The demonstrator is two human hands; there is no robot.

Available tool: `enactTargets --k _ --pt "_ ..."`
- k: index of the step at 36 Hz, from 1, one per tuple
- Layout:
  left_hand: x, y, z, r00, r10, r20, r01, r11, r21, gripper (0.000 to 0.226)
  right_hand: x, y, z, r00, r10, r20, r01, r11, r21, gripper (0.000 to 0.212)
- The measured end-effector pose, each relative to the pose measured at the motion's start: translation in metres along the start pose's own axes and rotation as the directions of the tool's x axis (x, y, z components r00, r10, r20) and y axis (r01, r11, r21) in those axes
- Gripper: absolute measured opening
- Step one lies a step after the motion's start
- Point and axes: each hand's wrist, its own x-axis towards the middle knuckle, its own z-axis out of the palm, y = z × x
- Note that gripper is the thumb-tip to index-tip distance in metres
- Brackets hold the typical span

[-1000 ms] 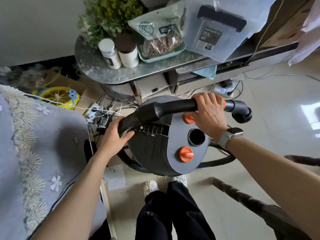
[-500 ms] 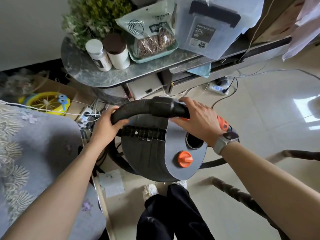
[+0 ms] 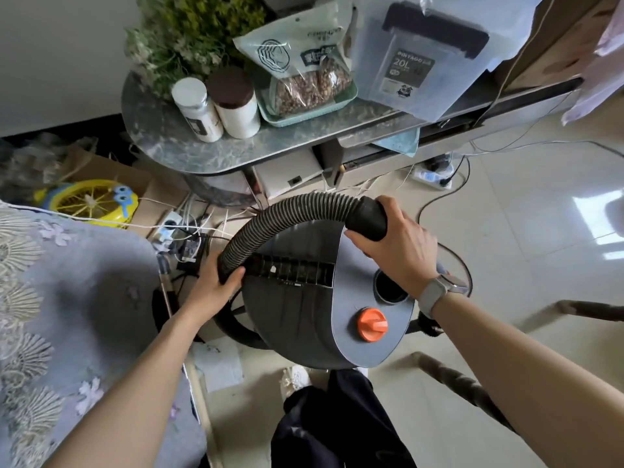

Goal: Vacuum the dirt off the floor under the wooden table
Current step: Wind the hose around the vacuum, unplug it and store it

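At nine o'clock of the grey vacuum cleaner (image 3: 304, 315), the ribbed hose (image 3: 270, 217) is gripped by the left hand (image 3: 216, 285); at one o'clock, the hose's smooth black cuff (image 3: 368, 214) is grasped by the right hand (image 3: 398, 248). The vacuum cleaner stands on the tiled floor (image 3: 506, 251).

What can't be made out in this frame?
- Hose nozzle end: head view, hidden behind the right hand.
- Hose's lower run: hidden behind the vacuum.
- Wooden table and floor dirt: not identifiable in the head view.
- Bag label: too small to read.
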Motion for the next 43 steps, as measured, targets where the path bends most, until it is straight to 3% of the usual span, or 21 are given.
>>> enactTargets --k 4,7,11,15,19,27,29,31,34,36,43 --pt "-0.003 0.005 -0.001 0.983 0.085 -0.163 -0.058 0.984 0.167 0.049 -0.004 -0.001 0.010 0.996 0.086 -0.023 -0.085 0.995 0.044 0.061" --pt "-0.006 0.038 -0.007 0.919 0.148 -0.366 -0.046 0.961 0.273 0.048 0.000 0.001 0.006 0.989 0.125 -0.084 -0.118 0.990 0.078 0.062" --pt "0.016 0.100 -0.007 0.862 0.066 -0.502 0.031 0.983 0.182 0.056 0.020 0.001 -0.005 0.956 0.241 -0.170 -0.216 0.964 0.155 0.063" --pt "0.048 0.116 -0.006 0.890 -0.051 -0.454 0.077 0.996 0.041 0.064 0.029 0.009 -0.008 0.937 0.308 -0.163 -0.286 0.947 0.145 0.058" --pt "0.050 0.076 0.001 0.967 0.034 -0.251 -0.011 0.996 0.093 0.044 0.025 0.027 -0.002 0.926 0.367 -0.089 -0.358 0.928 0.101 0.055" --pt "0.027 0.003 0.002 1.000 0.024 -0.013 -0.024 0.999 -0.029 0.062 0.006 0.029 0.032 0.919 0.395 -0.005 -0.391 0.912 0.124 0.060" --pt "0.014 -0.010 0.007 0.998 0.030 -0.050 -0.031 0.999 -0.021 0.066 0.009 0.028 0.033 0.913 0.408 -0.004 -0.403 0.905 0.137 0.060" --pt "0.001 -0.024 0.013 0.985 0.035 -0.171 -0.027 0.998 0.050 0.059 0.012 0.028 0.033 0.913 0.408 -0.006 -0.403 0.905 0.137 0.060" --pt "-0.003 -0.025 0.016 0.923 0.097 -0.372 -0.005 0.970 0.241 0.046 0.015 0.029 0.032 0.916 0.401 -0.018 -0.397 0.910 0.118 0.060" --pt "0.003 -0.007 0.016 0.883 0.122 -0.454 -0.004 0.967 0.253 0.041 0.017 0.031 0.030 0.909 0.414 -0.040 -0.408 0.906 0.116 0.061" --pt "0.032 0.040 0.018 0.845 0.024 -0.534 0.128 0.961 0.246 0.035 0.016 0.024 0.033 0.902 0.430 -0.045 -0.419 0.895 0.151 0.061"
